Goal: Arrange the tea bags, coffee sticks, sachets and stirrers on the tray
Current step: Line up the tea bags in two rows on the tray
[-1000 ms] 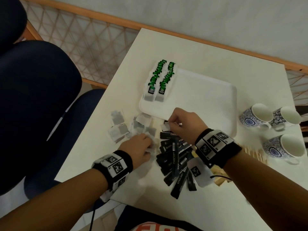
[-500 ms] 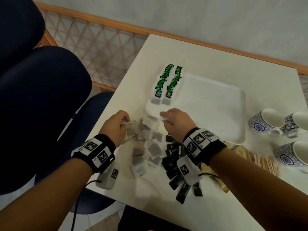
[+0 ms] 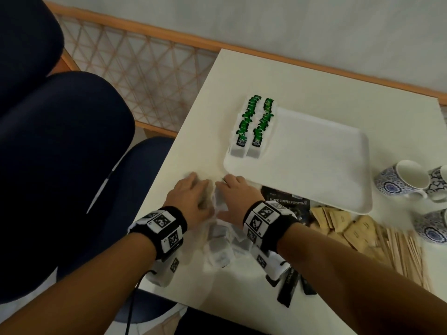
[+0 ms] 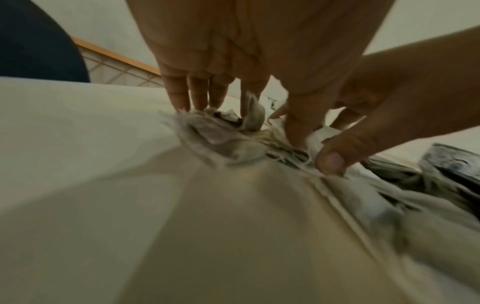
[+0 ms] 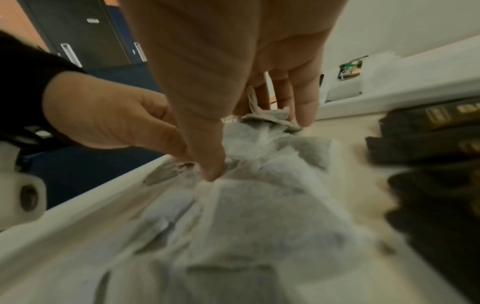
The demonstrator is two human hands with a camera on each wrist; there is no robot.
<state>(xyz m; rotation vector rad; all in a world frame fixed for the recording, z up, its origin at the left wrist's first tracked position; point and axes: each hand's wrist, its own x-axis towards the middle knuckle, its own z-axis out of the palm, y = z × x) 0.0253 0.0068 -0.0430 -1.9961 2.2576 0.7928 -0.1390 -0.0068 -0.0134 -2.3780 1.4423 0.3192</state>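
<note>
A heap of loose grey tea bags (image 3: 217, 240) lies on the table by the front left corner of the white tray (image 3: 319, 163). My left hand (image 3: 192, 189) and right hand (image 3: 233, 189) stand side by side over the heap, squeezing several bags (image 3: 214, 197) between them. In the left wrist view my left hand (image 4: 233, 115) touches the bags (image 4: 221, 139) with straight fingers. The right wrist view shows my right hand (image 5: 259, 133) with thumb and straight fingers set around the bags (image 5: 262, 148). Two rows of green-tagged tea bags (image 3: 254, 126) fill the tray's left side.
Black coffee sticks (image 3: 286, 201) lie under my right wrist, and more (image 3: 289, 286) near the front edge. To the right are brown sachets (image 3: 343, 226), wooden stirrers (image 3: 401, 255) and blue-patterned cups (image 3: 399, 180). A dark blue chair (image 3: 60, 153) stands left of the table.
Both hands have come together over the tea bag heap; the left hand moved right from the scattered bags, and the loose bags are now bunched between the hands.
</note>
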